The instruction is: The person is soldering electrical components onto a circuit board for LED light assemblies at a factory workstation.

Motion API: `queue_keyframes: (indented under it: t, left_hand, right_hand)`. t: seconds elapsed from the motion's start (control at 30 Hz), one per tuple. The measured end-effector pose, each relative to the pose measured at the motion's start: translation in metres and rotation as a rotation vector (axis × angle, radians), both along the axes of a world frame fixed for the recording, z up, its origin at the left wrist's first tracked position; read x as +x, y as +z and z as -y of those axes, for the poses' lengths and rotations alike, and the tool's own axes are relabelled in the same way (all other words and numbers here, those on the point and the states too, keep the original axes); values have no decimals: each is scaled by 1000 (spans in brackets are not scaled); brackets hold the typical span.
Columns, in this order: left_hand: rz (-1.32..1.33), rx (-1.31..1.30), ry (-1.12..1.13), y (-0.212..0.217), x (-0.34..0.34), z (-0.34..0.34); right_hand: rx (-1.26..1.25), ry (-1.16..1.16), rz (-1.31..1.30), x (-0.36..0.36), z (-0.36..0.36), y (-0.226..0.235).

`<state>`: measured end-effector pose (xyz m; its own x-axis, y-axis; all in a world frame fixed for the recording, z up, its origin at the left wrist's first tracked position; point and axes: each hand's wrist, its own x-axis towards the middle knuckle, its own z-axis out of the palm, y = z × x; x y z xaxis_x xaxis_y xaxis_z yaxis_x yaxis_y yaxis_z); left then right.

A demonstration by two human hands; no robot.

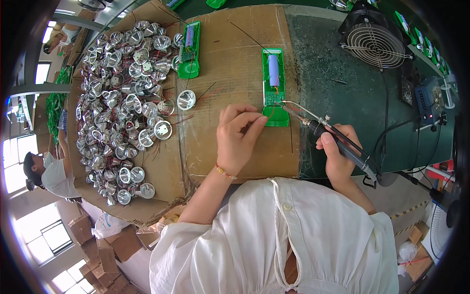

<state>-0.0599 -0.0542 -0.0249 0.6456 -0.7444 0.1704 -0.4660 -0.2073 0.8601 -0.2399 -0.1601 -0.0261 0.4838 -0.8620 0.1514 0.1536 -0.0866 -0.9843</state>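
Observation:
A green plastic housing (276, 117) lies upright on the cardboard sheet in front of me, with a purple battery cell (273, 70) and a small green circuit board (273, 99) in it. My left hand (239, 131) is at the housing's left edge, thumb and forefinger pinched on a thin red wire (272, 112) by the board. My right hand (339, 152) grips a black soldering iron (338, 143) like a pen. A thin metal feed tube is fixed along the iron, and its end reaches the board's right edge. The exact contact is too small to tell.
A cardboard box (161, 196) full of silver reflector cups (113, 98) stands at left; one loose reflector (186, 100) lies beside it. Another green housing (189, 68) is at the box's edge. At right are a fume fan (375, 45), a blue soldering station (431, 105) and cables.

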Motion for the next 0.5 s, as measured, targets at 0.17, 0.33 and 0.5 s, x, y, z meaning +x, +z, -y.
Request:
queue_keyframes:
  t: [0.17, 0.33, 0.5]
  left_hand:
    - [-44, 107, -39, 4, 9, 16]
    - [-67, 264, -165, 5, 26, 26]
    - [-151, 321, -210, 8, 31, 28]
  right_hand:
    - [-17, -12, -51, 4, 1, 1]
    - [-3, -5, -47, 14, 3, -2]
    - [13, -20, -85, 17, 5, -2]
